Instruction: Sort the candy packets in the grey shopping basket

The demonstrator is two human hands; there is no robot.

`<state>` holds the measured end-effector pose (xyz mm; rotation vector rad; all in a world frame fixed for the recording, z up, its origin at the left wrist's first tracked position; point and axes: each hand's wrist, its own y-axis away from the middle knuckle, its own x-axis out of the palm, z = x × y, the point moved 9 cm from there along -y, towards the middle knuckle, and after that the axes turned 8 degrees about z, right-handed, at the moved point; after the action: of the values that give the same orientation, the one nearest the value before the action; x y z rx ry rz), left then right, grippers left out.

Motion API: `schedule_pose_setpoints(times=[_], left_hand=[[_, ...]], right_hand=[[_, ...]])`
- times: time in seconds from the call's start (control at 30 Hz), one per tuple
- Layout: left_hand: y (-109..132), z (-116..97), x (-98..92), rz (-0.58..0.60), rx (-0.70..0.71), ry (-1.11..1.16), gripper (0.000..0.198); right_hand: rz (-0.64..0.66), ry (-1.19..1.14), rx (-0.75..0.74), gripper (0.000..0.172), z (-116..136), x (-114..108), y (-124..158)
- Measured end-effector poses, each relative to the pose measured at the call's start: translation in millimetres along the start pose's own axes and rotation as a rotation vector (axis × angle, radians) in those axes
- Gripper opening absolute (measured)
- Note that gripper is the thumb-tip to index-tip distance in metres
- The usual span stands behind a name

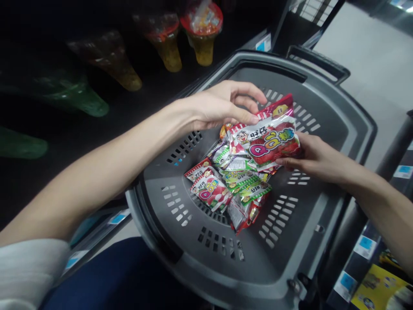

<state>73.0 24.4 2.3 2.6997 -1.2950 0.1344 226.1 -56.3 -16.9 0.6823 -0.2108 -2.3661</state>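
A red candy bag [272, 140] with a cartoon face and pink letters hangs over a grey plastic shopping basket [325, 206]. My left hand [222, 105] pinches the bag's upper left edge with thumb and fingers. My right hand [314, 159] grips its lower right corner from beneath. Under the bag, several more candy bags [230, 189], red, green and purple, lie piled on the basket floor.
A dark shelf at the left holds cone-shaped candy packs, orange [201, 32] and green [75, 97]. Blue price tags [118, 218] line the shelf edges. A yellow package [376, 288] lies at the lower right. The basket's black handle [318, 62] rests at its far rim.
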Motion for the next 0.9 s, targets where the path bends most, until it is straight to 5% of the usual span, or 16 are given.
schedule_pose_setpoints(times=[0.23, 0.9], left_hand=[[2.1, -5.8, -2.3, -0.074, 0.024, -0.13, 0.037], [-3.8, 8.7, 4.2, -0.025, 0.041, -0.201, 0.039]], right_hand=[[0.023, -0.026, -0.006, 0.028, 0.5, 0.9, 0.0], [0.041, 0.113, 0.039, 0.047, -3.3, 1.2, -0.3]])
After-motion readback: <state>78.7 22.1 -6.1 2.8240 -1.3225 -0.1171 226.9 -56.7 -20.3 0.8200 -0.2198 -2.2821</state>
